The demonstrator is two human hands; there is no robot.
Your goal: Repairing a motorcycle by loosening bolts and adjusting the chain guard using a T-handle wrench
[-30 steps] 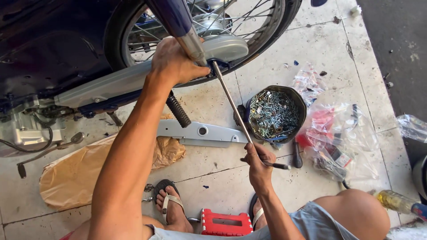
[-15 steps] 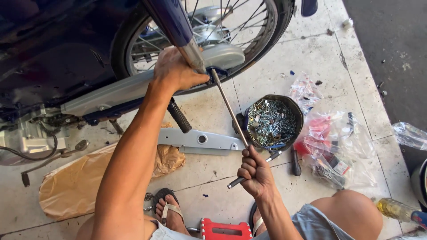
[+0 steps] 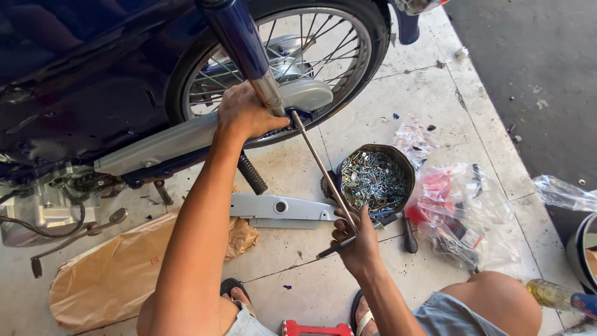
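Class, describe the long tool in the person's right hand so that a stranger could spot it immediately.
Start at the motorcycle's rear wheel. From its hub beside the left hand, a long T-handle wrench slants down to the right hand. Unlike the short screwdriver lying by the bowl of screws, it is a thin bare-metal rod with a crossbar.

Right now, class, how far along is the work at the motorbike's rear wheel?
Done: a grey chain cover lies off the bike on the tiles.
In hand: the left hand braces by the wheel hub, while the right hand grips the T-handle wrench set on the hub.
Left: the wheel is on the bike; the bowl of bolts waits.
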